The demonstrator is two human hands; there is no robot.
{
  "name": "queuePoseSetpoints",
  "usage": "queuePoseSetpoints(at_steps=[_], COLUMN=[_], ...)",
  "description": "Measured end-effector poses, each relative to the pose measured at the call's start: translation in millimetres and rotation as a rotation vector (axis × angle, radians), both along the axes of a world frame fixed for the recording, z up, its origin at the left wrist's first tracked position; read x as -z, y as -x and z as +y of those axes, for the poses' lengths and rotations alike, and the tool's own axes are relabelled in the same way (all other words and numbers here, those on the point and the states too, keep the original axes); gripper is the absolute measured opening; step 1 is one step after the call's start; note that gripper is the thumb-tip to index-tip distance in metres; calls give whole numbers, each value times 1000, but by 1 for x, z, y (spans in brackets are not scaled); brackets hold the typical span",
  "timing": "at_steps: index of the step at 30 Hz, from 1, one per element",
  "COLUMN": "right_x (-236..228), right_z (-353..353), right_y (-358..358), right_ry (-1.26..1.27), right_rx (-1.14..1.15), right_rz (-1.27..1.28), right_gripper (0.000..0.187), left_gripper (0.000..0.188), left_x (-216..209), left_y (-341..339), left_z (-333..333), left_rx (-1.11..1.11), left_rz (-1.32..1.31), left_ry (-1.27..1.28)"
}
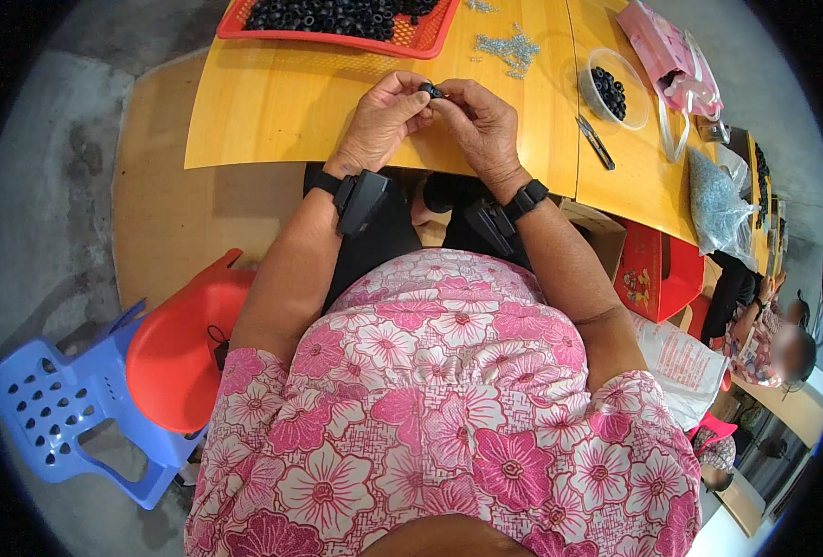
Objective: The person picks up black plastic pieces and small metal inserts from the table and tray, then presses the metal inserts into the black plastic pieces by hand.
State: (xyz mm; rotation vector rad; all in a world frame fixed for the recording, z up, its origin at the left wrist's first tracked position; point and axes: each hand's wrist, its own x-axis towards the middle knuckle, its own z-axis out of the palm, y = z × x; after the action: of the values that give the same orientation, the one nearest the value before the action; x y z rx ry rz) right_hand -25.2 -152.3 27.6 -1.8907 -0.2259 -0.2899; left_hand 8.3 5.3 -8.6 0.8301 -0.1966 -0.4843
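Fingertips of the bare left hand [385, 116] are pinched nearly together on a small, rounded black part [431, 90], which sits just above the near edge of a yellow wooden table [272, 116]. The bare right hand [482, 125] meets it from the right, thumb and forefinger drawn close together at the part's right side; the fingers hide much of it, so its exact shape cannot be told.

Far left of the hands stands a red plastic mesh tray [437, 30] heaped with small black ring-shaped pieces [323, 17]. Loose silvery metal screw-like pieces [515, 51] lie beyond the hands, to the right of the tray. Farther right, a clear round plastic tub [639, 110] holds more black pieces, with a slim black cutter [595, 142] lying just nearer. A pink paper carrier bag [673, 51] rests beyond the tub, and a clear plastic bag of silvery-grey pieces [720, 209] lies nearer, at the table's right side.
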Motion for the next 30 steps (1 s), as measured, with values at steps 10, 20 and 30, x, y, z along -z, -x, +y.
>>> queuePoseSetpoints(at_steps=[10, 20, 30], right_x=[7, 9, 7], right_z=[-7, 4, 6], right_y=[-4, 2, 7], right_ry=[-479, -373, -292], right_rx=[-114, 33, 62], right_rz=[296, 172, 148], right_gripper=[17, 17, 16], left_gripper=[17, 17, 17], left_x=[-1, 0, -6], left_y=[-2, 0, 4], left_z=[0, -2, -4], left_rx=[26, -15, -60], left_rz=[35, -4, -53], left_ry=[61, 48, -33])
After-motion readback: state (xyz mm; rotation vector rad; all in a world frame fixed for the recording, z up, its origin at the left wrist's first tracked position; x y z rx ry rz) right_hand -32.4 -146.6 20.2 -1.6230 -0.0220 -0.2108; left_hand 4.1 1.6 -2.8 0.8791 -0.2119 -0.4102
